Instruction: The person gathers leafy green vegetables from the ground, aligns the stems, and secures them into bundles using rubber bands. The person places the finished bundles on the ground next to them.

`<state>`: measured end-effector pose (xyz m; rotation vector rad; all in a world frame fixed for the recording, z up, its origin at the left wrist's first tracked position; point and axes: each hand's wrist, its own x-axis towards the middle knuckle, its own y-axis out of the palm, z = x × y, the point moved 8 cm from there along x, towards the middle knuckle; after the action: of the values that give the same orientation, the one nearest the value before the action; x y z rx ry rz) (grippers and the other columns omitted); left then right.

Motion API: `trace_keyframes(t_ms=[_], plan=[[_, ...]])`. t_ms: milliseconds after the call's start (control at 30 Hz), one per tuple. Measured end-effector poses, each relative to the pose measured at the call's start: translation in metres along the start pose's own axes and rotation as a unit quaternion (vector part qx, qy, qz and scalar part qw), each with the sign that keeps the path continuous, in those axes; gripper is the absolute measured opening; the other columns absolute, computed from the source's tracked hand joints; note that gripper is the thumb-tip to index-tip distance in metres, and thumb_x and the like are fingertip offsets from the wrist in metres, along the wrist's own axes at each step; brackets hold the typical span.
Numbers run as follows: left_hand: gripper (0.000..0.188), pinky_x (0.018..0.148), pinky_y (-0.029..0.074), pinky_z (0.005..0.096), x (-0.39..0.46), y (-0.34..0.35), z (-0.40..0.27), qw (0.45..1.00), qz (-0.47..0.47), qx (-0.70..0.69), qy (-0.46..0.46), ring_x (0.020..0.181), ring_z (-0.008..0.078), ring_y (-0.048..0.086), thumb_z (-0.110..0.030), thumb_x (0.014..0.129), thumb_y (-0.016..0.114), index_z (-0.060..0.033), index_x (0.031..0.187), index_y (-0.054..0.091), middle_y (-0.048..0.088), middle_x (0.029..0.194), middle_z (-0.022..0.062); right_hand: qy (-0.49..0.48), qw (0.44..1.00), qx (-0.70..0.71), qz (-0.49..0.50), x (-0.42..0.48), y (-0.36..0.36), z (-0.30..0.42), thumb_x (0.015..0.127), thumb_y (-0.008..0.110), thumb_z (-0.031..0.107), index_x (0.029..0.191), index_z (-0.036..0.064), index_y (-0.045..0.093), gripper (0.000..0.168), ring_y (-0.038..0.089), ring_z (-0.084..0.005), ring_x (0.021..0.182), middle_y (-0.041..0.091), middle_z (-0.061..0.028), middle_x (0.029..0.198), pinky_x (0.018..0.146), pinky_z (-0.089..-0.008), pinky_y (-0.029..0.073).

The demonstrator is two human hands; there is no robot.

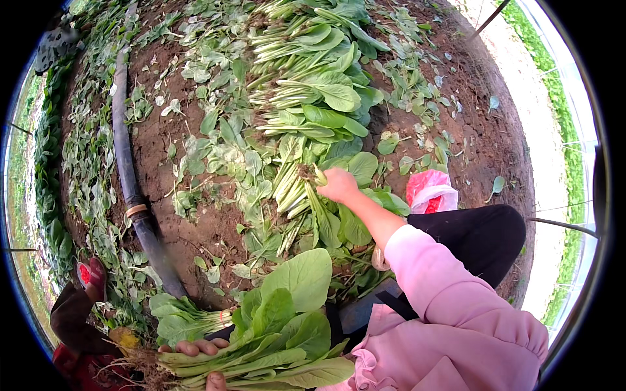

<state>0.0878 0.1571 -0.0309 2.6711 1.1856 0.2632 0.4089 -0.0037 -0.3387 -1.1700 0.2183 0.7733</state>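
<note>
My left hand [203,349], low in the picture, is closed around the stems of a bunch of leafy greens [274,342]; its roots hang out to the left and its leaves spread right. In my right hand [338,185], near the middle, is the root end of a small leafy plant [320,210], held over the lower end of a long row of uprooted greens [313,88]. The row's roots lie left and its leaves right. Just above my left hand lies a bundle of greens [186,317] with a red band around its stems.
A dark hose [122,122] with a tan band runs along the soil at left. Loose leaves [195,161] litter the ground. A red and white plastic bag [430,193] lies by my bent knee. At lower left are another person's shoe [97,278] and dark clothing.
</note>
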Motion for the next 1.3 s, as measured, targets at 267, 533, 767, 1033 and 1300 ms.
trace_keyframes(t_ms=[267,533,767,1033,1300], plan=[[0.06,0.083,0.045,0.0477,-0.001,0.0,0.0,1.0,-0.018,-0.02,-0.005,0.098,0.0285,0.05,0.001,0.079,0.058,-0.0075,0.133,0.034,0.044,0.122,0.0121,0.059,0.995,0.05,-0.065,0.006,0.034,-0.018,0.068,0.07,0.039,0.1,0.001,0.058,0.05,0.054,-0.0349,0.1,0.056,-0.0215,0.103,0.086,-0.0416,0.045],[0.061,0.085,0.044,0.0468,-0.004,-0.008,0.002,1.0,-0.011,-0.014,-0.014,0.099,0.029,0.05,0.001,0.078,0.059,-0.0063,0.133,0.033,0.044,0.123,0.0134,0.062,0.987,-0.118,-0.095,-0.02,0.033,-0.003,0.065,0.072,0.042,0.102,0.007,0.059,0.052,0.05,-0.0277,0.101,0.054,-0.0119,0.102,0.085,-0.0391,0.043],[0.058,0.085,0.044,0.0477,-0.006,-0.011,0.004,0.994,-0.069,0.054,-0.066,0.099,0.03,0.05,0.0,0.077,0.06,-0.0013,0.13,0.036,0.047,0.119,0.0155,0.062,0.991,0.075,-0.092,-0.028,0.021,-0.012,0.065,0.067,0.031,0.1,0.006,0.059,0.043,0.059,-0.0254,0.091,0.062,-0.0151,0.092,0.079,-0.0367,0.045],[0.076,0.076,0.048,0.0435,-0.009,0.009,0.006,0.991,-0.127,0.001,-0.035,0.086,0.0216,0.053,-0.011,0.071,0.071,-0.0011,0.132,0.027,0.046,0.11,0.0101,0.002,0.943,0.332,-0.009,-0.031,0.0,-0.036,0.061,0.07,0.026,0.102,-0.003,0.06,0.052,0.062,-0.0226,0.08,0.064,-0.0151,0.089,0.076,-0.031,0.047],[0.061,0.074,0.05,0.0401,-0.008,0.022,0.016,0.997,-0.04,0.031,-0.054,0.082,0.0224,0.057,-0.01,0.069,0.068,0.0018,0.121,0.039,0.051,0.102,0.0103,-0.134,0.807,0.575,0.026,-0.075,-0.073,0.01,0.067,0.073,0.015,0.102,0.001,0.062,0.039,0.056,-0.0131,0.084,0.062,-0.0043,0.094,0.08,-0.0278,0.044]])
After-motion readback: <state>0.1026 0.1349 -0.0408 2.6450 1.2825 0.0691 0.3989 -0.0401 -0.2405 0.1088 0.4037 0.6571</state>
